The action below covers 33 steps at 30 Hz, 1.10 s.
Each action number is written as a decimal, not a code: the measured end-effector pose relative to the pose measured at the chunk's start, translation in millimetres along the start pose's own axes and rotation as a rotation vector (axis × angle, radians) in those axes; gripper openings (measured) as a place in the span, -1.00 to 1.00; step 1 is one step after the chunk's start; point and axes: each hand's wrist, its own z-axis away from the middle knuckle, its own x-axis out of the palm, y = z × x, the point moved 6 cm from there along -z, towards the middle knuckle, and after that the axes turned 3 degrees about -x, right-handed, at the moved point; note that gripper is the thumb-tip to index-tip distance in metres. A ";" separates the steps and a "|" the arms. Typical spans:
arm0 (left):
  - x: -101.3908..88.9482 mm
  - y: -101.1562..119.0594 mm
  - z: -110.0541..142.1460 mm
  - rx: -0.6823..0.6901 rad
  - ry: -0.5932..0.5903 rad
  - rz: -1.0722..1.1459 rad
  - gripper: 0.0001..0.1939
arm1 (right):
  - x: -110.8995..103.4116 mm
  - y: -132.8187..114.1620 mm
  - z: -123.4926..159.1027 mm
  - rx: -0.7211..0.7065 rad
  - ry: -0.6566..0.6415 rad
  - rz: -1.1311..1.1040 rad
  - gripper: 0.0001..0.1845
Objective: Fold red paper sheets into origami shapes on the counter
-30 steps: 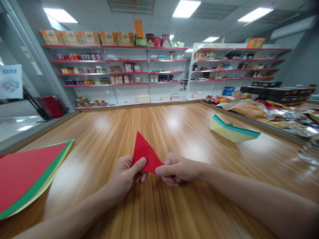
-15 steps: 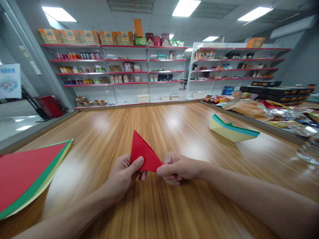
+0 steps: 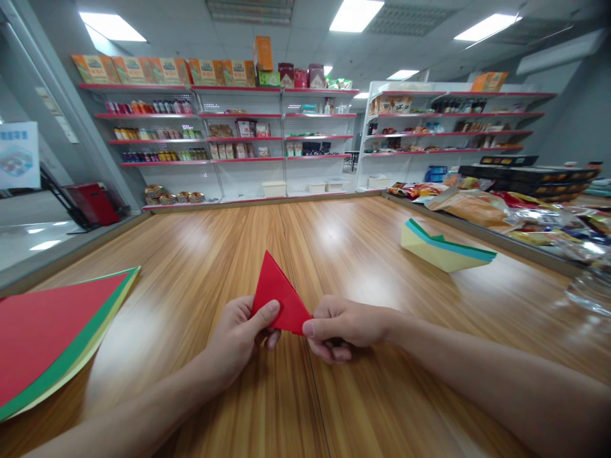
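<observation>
Above the wooden table (image 3: 229,254), a red folded paper triangle (image 3: 279,296) points upward between my two hands. My left hand (image 3: 251,324) grips its left side, thumb flat on the near face and fingers behind. At the lower right corner, my right hand (image 3: 337,327) pinches the paper between thumb and curled forefinger. The fingertips behind the paper are partly hidden. Farther off to the right sits a folded paper boat (image 3: 446,251) in yellow, blue and green. A stack of coloured paper sheets (image 3: 52,324), red on top with green and yellow below, lies at the left.
Snack bags (image 3: 482,207) and black boxes (image 3: 525,178) are piled beyond the table's right edge. A clear container (image 3: 592,292) stands at the far right. Stocked shelves (image 3: 238,137) line the back, and a red box-shaped object (image 3: 93,203) is on the floor at left.
The red paper has turned slightly clockwise, its tip shifting right and its lower right corner dropping a little. Both hands still hold it. The boat and sheets stay put.
</observation>
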 end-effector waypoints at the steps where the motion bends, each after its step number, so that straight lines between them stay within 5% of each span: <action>1: 1.0 -0.1 0.2 -0.007 -0.012 0.010 -0.66 | 0.8 0.2 0.2 0.005 -0.008 -0.002 -0.45; 18: 1.4 -6.3 -5.5 -0.127 -0.034 0.248 -0.64 | 5.5 1.2 -6.8 -0.093 0.001 -0.359 -0.53; 24: 1.8 -5.9 -4.8 -0.116 -0.079 0.231 -0.66 | 4.0 -2.7 -7.5 -0.148 0.067 -0.203 -0.48; 29: 0.1 -3.8 0.1 -0.036 -0.137 0.084 -0.67 | 3.4 1.1 -3.0 -0.029 0.150 0.110 -0.46; 33: -0.5 -6.4 2.6 -0.028 -0.153 -0.011 -0.65 | -2.7 3.6 -2.5 -0.067 0.278 0.094 -0.35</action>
